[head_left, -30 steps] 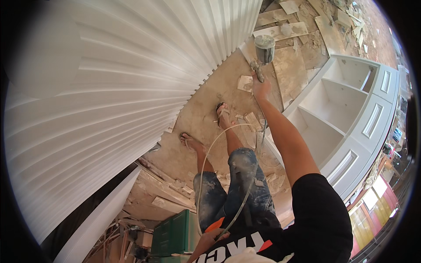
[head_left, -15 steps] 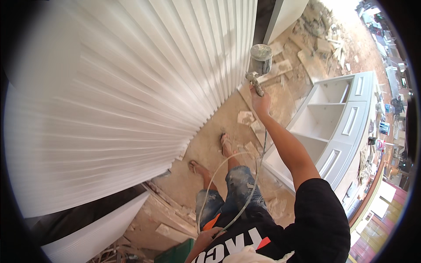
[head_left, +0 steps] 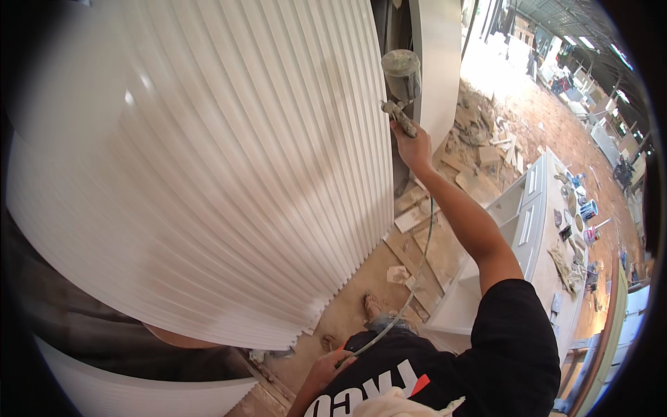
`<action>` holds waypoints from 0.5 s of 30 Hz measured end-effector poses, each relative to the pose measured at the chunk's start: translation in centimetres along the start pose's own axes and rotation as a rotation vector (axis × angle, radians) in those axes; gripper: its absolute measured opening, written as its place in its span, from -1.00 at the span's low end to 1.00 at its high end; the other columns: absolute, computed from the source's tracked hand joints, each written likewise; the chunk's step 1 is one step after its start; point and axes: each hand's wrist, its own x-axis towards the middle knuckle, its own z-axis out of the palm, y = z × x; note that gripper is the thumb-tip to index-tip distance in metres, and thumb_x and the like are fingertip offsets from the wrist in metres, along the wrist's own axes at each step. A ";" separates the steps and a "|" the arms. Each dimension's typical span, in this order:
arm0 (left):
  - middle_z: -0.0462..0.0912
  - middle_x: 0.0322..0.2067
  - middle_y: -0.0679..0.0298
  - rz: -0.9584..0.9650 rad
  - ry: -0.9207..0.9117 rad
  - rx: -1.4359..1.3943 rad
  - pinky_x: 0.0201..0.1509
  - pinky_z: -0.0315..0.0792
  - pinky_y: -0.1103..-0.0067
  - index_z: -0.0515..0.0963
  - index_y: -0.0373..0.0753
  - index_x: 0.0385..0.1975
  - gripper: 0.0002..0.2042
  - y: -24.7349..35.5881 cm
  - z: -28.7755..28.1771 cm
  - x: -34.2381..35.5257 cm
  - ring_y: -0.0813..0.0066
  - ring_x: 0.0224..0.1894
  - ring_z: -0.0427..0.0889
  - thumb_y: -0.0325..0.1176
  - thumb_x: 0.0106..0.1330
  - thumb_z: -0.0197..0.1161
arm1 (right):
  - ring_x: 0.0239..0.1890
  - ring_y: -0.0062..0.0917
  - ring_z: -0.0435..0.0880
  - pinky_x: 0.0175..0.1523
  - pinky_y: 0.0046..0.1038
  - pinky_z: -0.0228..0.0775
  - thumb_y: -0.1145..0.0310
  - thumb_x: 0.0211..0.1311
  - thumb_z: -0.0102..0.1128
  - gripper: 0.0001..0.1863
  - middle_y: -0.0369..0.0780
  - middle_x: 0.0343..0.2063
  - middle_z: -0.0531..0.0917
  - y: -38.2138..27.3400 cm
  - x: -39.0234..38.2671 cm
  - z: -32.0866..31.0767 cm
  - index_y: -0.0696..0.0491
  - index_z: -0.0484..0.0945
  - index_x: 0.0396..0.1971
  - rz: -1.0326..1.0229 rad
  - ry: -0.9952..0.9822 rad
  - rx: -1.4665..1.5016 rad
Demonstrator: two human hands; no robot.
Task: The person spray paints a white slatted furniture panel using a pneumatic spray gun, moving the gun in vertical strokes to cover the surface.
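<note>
My right hand (head_left: 415,147) is stretched out, its fingers wrapped round the handle of a paint-crusted spray gun (head_left: 401,119). A round spattered cup (head_left: 401,75) sits on top of the gun. The gun's front end points at the right edge of a tall white fluted panel (head_left: 264,160), and I cannot make out any spray. From the gun a thin air hose (head_left: 399,316) hangs down and curves back to my waist. There my left hand (head_left: 324,370) is closed on the hose in front of my black shirt, its fingers partly hidden.
On the right stands a white cabinet (head_left: 531,201) with open compartments and drawer fronts. Cans and rags lie on top of it. Wood scraps (head_left: 417,215) litter the dusty floor near my feet. Another white panel (head_left: 439,62) stands behind the gun.
The view has tilted upward, showing more of the workshop beyond. My right hand has stayed outstretched with the spray gun. The hose's wide loop has gone, leaving a single curve.
</note>
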 end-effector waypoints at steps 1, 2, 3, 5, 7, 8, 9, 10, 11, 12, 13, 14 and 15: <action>0.68 -0.28 0.03 0.040 0.015 0.019 -0.12 0.49 0.38 0.62 -0.19 -0.08 -0.60 -0.3 -0.3 0.2 0.09 -0.19 0.67 0.03 0.39 0.18 | -0.21 0.02 0.63 -0.14 -0.08 0.42 -0.14 0.24 0.21 -0.55 0.00 -0.39 0.69 -1.5 0.9 -0.7 0.00 0.63 -0.27 -0.041 0.024 0.021; 0.69 -0.28 0.03 0.066 0.039 0.011 -0.11 0.49 0.38 0.63 -0.19 -0.08 -0.60 -0.8 -0.5 0.0 0.10 -0.19 0.68 0.04 0.38 0.18 | -0.16 0.01 0.63 -0.10 -0.07 0.42 -0.14 0.24 0.21 -0.54 0.00 -0.34 0.69 -3.8 1.4 -1.4 -0.01 0.64 -0.25 -0.031 0.015 -0.002; 0.69 -0.29 0.04 0.096 0.062 0.005 -0.10 0.49 0.39 0.63 -0.19 -0.08 -0.59 -1.3 -0.6 -0.1 0.11 -0.19 0.68 0.05 0.38 0.18 | -0.14 0.01 0.63 -0.08 -0.07 0.42 -0.14 0.24 0.20 -0.54 -0.01 -0.32 0.70 -5.9 2.3 -2.1 -0.02 0.65 -0.23 -0.052 0.029 0.030; 0.70 -0.30 0.07 0.111 0.081 -0.007 -0.09 0.49 0.41 0.64 -0.18 -0.08 -0.58 -1.4 -1.0 -0.2 0.15 -0.20 0.69 0.06 0.37 0.18 | -0.10 0.00 0.63 -0.04 -0.07 0.42 -0.14 0.24 0.20 -0.54 -0.02 -0.27 0.70 -8.8 3.6 -3.2 -0.03 0.65 -0.20 -0.082 0.052 0.076; 0.71 -0.31 0.10 0.088 0.090 -0.015 -0.09 0.49 0.44 0.65 -0.17 -0.08 -0.58 -0.8 -1.5 -0.5 0.21 -0.21 0.70 0.07 0.37 0.18 | -0.07 0.00 0.63 -0.01 -0.07 0.41 -0.15 0.23 0.21 -0.53 -0.02 -0.24 0.70 -11.8 4.8 -4.6 -0.05 0.66 -0.15 -0.105 0.075 0.095; 0.71 -0.32 0.11 0.104 0.100 -0.038 -0.09 0.49 0.45 0.66 -0.16 -0.09 -0.58 -0.4 -1.5 -0.7 0.25 -0.23 0.69 0.07 0.37 0.18 | -0.06 0.00 0.62 0.00 -0.07 0.41 -0.15 0.23 0.21 -0.53 -0.03 -0.22 0.71 -13.0 5.4 -5.2 -0.06 0.66 -0.13 -0.112 0.084 0.102; 0.71 -0.33 0.13 0.122 0.111 -0.061 -0.10 0.48 0.47 0.66 -0.16 -0.09 -0.59 0.0 -1.6 -0.8 0.29 -0.24 0.69 0.07 0.38 0.17 | -0.06 0.00 0.62 0.00 -0.07 0.41 -0.16 0.23 0.21 -0.53 -0.03 -0.21 0.70 -14.3 6.1 -5.7 -0.07 0.66 -0.12 -0.124 0.098 0.109; 0.71 -0.33 0.15 0.132 0.124 -0.090 -0.10 0.48 0.49 0.66 -0.15 -0.09 -0.59 0.1 -1.7 -1.0 0.33 -0.25 0.68 0.07 0.38 0.17 | -0.05 0.00 0.62 0.01 -0.08 0.42 -0.16 0.23 0.21 -0.52 -0.02 -0.21 0.70 -15.5 6.6 -5.6 -0.08 0.66 -0.10 -0.133 0.100 0.117; 0.71 -0.34 0.17 0.137 0.129 -0.096 -0.11 0.48 0.50 0.67 -0.14 -0.10 -0.60 0.3 -1.7 -1.1 0.37 -0.26 0.67 0.06 0.38 0.17 | -0.05 0.00 0.62 0.01 -0.08 0.42 -0.16 0.23 0.21 -0.52 -0.02 -0.20 0.70 -16.7 7.3 -6.2 -0.09 0.66 -0.09 -0.141 0.111 0.119; 0.71 -0.34 0.19 0.142 0.134 -0.101 -0.12 0.47 0.52 0.67 -0.14 -0.10 -0.60 0.5 -1.8 -1.1 0.40 -0.27 0.66 0.06 0.38 0.17 | -0.02 0.01 0.62 0.03 -0.08 0.42 -0.18 0.21 0.22 -0.50 -0.01 -0.18 0.70 -17.9 7.8 -7.0 -0.11 0.66 -0.06 -0.156 0.133 0.139; 0.71 -0.35 0.21 0.144 0.138 -0.109 -0.13 0.47 0.53 0.67 -0.13 -0.10 -0.61 0.7 -1.7 -1.1 0.44 -0.28 0.66 0.05 0.38 0.17 | -0.02 0.00 0.62 0.03 -0.09 0.42 -0.18 0.21 0.23 -0.50 -0.01 -0.17 0.70 -18.9 8.4 -7.6 -0.10 0.66 -0.06 -0.176 0.166 0.155; 0.71 -0.33 0.24 0.153 0.140 -0.116 -0.11 0.46 0.55 0.67 -0.15 -0.10 -0.62 0.8 -1.7 -1.1 0.49 -0.26 0.64 0.03 0.38 0.19 | -0.01 0.00 0.61 0.04 -0.09 0.42 -0.17 0.20 0.23 -0.50 -0.01 -0.16 0.70 -19.9 9.0 -8.2 -0.10 0.66 -0.06 -0.196 0.199 0.171; 0.71 -0.32 0.27 0.162 0.141 -0.122 -0.09 0.46 0.57 0.67 -0.18 -0.09 -0.62 0.9 -1.8 -1.0 0.54 -0.23 0.62 0.01 0.39 0.21 | -0.01 0.00 0.61 0.04 -0.09 0.42 -0.17 0.20 0.23 -0.49 -0.01 -0.16 0.70 -20.8 9.5 -8.8 -0.09 0.66 -0.05 -0.214 0.233 0.186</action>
